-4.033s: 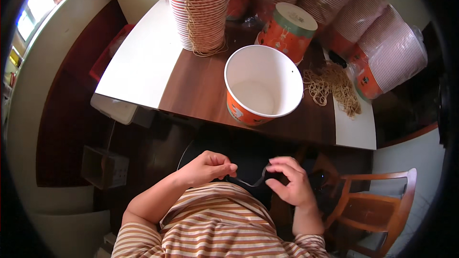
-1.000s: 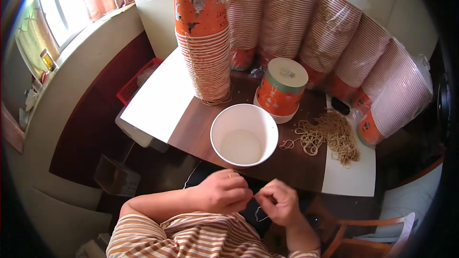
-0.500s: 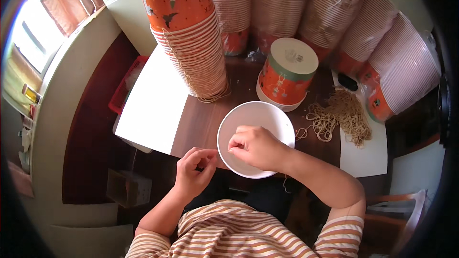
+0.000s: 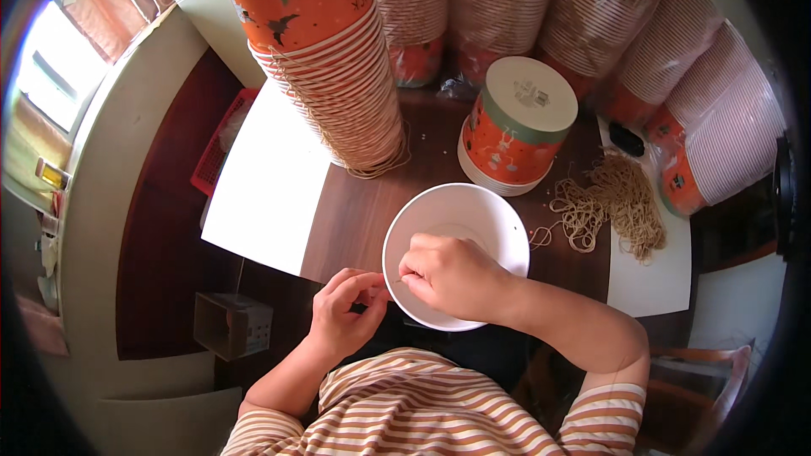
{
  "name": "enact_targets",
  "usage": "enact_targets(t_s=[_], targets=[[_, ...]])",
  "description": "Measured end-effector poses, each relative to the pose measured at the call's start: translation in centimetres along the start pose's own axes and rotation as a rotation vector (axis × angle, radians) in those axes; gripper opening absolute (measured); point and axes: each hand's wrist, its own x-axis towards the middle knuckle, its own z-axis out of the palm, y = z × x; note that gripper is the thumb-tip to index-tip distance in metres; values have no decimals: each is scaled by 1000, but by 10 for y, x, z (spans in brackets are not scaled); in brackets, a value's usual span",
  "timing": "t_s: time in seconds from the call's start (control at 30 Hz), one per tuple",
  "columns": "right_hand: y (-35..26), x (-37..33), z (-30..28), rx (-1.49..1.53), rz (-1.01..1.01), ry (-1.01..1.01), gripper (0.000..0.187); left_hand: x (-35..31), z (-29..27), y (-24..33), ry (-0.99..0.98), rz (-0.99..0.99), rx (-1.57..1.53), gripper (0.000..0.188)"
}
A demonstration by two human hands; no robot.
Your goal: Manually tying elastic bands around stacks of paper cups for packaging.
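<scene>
A round paper bucket (image 4: 498, 224) with a white inside stands mouth up at the table's front edge, before me. My right hand (image 4: 452, 274) reaches into its mouth, closed, thumb and forefinger pinched by the left inner wall. A bit of thin cord (image 4: 400, 279) shows at those fingertips. Outside that same wall is my left hand (image 4: 348, 308), its fingers curled and tips brought together against the bucket. What the left fingertips hold, if anything, is hidden.
A tall stack of orange buckets (image 4: 338, 84) with cords hanging down its side stands at the left. Upturned buckets (image 4: 515, 148) sit behind mine. Tan cords (image 4: 625, 207) lie heaped at the right. Plastic-wrapped bucket stacks (image 4: 507, 4) line the back. White sheets (image 4: 262, 194) cover table parts.
My left hand has moved right, up against the bucket's wall. My right hand has shifted slightly down toward the left inner wall. The bucket has come a little nearer to me.
</scene>
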Motion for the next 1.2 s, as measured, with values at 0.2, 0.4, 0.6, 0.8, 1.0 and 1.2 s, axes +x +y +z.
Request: enact_targets(t_s=[0.2,0.4,0.6,0.8,1.0,1.2], targets=[[2,1,3,-71,-41,13,6,0,1,-2,-20,11,3,24],[1,4,1,76,16,-18,8,2,0,-1,-21,25,12,24],[3,5,1,190,80,-52,10,4,1,-1,2,59,26,24],[5,5,3,182,109,-63,11,4,3,-5,19,87,19,25],[6,6,4,165,122,-89,11,3,5,-5,31,86,25,25],[4,8,3,165,156,-105,12,6,5,-4,46,118,41,23]])
